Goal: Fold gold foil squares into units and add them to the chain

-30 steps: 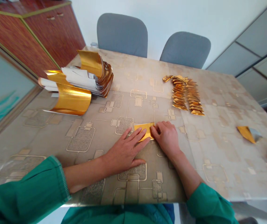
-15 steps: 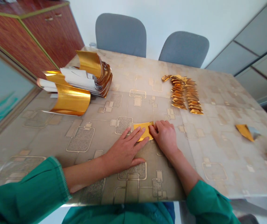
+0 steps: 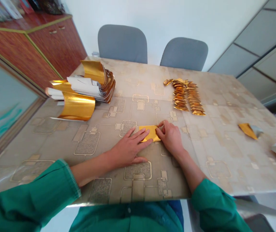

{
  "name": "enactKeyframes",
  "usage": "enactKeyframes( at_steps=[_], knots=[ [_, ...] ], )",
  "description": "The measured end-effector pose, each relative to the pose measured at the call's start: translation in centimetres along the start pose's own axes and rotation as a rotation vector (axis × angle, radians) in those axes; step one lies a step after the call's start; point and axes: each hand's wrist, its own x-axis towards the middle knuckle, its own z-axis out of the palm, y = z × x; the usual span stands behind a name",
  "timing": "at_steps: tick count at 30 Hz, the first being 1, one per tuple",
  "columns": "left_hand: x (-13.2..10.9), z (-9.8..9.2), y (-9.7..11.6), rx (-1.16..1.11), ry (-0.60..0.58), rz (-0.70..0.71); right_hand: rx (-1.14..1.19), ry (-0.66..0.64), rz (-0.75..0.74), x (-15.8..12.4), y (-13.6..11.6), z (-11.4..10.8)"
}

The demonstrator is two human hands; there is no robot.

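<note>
Lying near-centre on the beige patterned counter [image 3: 118,80], the gold foil-paper rectangle [image 3: 153,133] runs lengthwise left to right; the spread left hand [image 3: 128,149] presses its left part, the right hand [image 3: 172,138] pinches its right end.

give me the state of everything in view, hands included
gold paper: folded, mostly flat
left hand: spread over the paper
right hand: fingers curled at the paper's right end
stacked sheets: curled
folded gold pieces: mostly in two rows
gold piece at right: bent
cabinet doors: shut
</note>
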Motion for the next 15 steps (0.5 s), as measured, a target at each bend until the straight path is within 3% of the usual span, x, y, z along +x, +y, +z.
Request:
enactKeyframes(
  at_steps=[4,6,11,15],
  knots=[
    [0.1,-0.5,-0.7,0.008,-0.037,0.045,0.128,0.011,-0.258,-1.0,0.3,-1.1],
    [0.2,-0.6,-0.8,0.007,-0.041,0.056,0.112,0.009,-0.313,-1.8,-0.1,-1.4],
    [0.2,-0.6,-1.0,0.022,-0.064,0.053,0.008,0.131,-0.282,-2.9,-1.7,-0.9],
    [0.2,-0.3,-1.1,0.046,-0.092,0.058,-0.035,0.064,-0.215,-3.1,-2.0,0.4]
  ],
)
